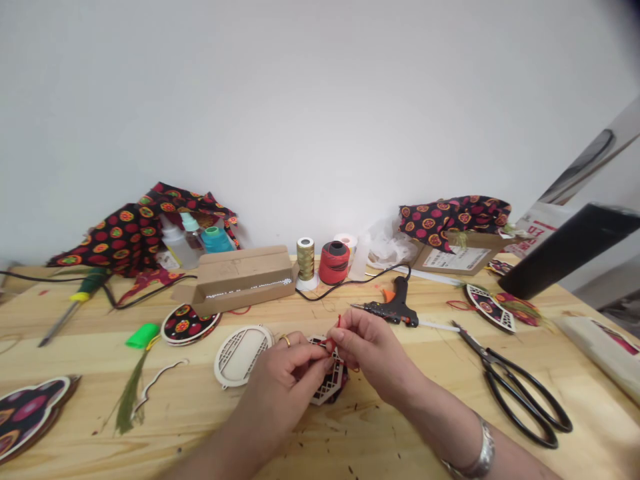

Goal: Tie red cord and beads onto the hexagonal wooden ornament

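Both my hands meet over a small wooden lattice ornament [329,393] with dark patterned fabric at its edge. My left hand [293,370], a ring on one finger, pinches the ornament's upper edge between thumb and forefinger. My right hand [370,350] is closed in a pinch on a thin red cord [339,321], which sticks up above the fingers and runs down to the ornament's top. The fingers hide how the cord is fastened. Beside my left hand, a round pale wooden lattice piece [235,360] lies flat on the table.
Behind stand a cardboard box [245,277], a gold thread spool [305,259] and a red thread spool [335,261]. A glue gun [395,307] and black scissors [515,387] lie right. Left are a screwdriver [75,303], a green tassel [131,397] and a fabric-covered disc [187,325].
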`<action>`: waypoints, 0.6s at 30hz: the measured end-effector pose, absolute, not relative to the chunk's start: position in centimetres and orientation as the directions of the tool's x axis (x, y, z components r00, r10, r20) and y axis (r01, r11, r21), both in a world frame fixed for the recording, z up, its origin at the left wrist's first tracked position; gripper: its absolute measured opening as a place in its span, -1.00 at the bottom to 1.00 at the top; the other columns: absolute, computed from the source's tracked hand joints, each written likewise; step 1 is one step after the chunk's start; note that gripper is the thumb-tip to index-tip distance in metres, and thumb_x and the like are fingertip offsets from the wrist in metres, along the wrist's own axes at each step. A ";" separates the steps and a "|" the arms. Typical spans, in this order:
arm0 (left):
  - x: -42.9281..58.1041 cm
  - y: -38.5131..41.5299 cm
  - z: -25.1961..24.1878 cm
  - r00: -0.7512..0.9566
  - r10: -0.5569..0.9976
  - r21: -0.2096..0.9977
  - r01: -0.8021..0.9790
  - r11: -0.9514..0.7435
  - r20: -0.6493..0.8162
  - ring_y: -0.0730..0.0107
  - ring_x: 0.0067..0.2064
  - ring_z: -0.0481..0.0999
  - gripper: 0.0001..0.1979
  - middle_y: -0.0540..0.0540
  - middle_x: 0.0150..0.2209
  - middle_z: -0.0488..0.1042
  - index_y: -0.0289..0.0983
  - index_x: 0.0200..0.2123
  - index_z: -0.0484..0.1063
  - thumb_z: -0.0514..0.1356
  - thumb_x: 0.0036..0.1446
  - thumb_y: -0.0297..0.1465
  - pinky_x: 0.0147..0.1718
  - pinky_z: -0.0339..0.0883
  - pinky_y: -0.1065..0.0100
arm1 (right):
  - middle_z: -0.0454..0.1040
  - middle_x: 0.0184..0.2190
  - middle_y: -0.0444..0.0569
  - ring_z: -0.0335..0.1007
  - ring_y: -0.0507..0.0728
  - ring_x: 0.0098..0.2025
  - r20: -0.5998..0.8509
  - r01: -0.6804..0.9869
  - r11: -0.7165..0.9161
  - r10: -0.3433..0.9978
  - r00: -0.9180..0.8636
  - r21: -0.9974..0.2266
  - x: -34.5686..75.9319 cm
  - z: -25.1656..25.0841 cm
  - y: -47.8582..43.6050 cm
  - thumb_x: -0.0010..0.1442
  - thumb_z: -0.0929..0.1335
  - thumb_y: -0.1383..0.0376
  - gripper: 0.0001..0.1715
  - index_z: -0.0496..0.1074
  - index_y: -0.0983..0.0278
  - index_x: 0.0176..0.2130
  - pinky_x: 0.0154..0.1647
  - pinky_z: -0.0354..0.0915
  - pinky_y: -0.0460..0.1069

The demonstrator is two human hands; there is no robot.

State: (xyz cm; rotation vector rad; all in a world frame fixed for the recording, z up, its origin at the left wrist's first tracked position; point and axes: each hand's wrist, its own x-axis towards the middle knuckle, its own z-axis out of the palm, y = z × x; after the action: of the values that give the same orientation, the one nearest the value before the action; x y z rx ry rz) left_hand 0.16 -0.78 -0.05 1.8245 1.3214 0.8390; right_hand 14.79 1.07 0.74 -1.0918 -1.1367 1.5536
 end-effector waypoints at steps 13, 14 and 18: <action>-1.3 0.1 1.4 0.120 0.957 0.733 0.621 -0.280 0.263 0.23 -0.24 0.30 -0.70 -0.05 -0.46 0.41 -0.21 -0.59 0.43 0.03 0.11 -0.30 -0.17 0.12 0.19 | 0.20 -0.70 -0.27 -0.01 -0.11 -0.68 -0.108 -0.115 -0.139 0.965 -0.237 -0.984 15.2 0.5 1.2 0.01 0.33 0.27 -0.79 0.18 0.29 -0.51 -0.68 -0.05 -0.18; -1.5 0.3 1.4 0.054 0.962 0.739 0.630 -0.240 0.267 0.22 -0.22 0.31 -0.66 -0.06 -0.41 0.42 -0.22 -0.63 0.40 0.02 0.12 -0.29 -0.14 0.10 0.18 | 0.20 -0.70 -0.26 -0.01 -0.11 -0.68 -0.110 -0.103 -0.138 0.964 -0.241 -0.985 15.1 0.5 1.2 0.02 0.32 0.28 -0.79 0.18 0.29 -0.51 -0.68 -0.04 -0.18; -1.8 0.8 1.5 -0.173 0.903 0.778 0.585 -0.228 0.394 0.18 -0.02 0.26 -0.72 -0.08 -0.04 0.28 -0.24 -0.61 0.33 0.05 0.10 -0.30 -0.02 0.05 0.20 | 0.19 -0.70 -0.26 0.01 -0.10 -0.68 -0.101 -0.067 -0.122 0.962 -0.254 -0.990 15.1 0.6 1.1 0.01 0.31 0.30 -0.81 0.19 0.30 -0.53 -0.68 -0.02 -0.18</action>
State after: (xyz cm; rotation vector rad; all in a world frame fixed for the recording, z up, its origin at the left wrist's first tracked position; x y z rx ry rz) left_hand -1.81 0.78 1.48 1.7688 1.7049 1.3597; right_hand 15.12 1.11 0.62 -1.0993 -1.2733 1.5174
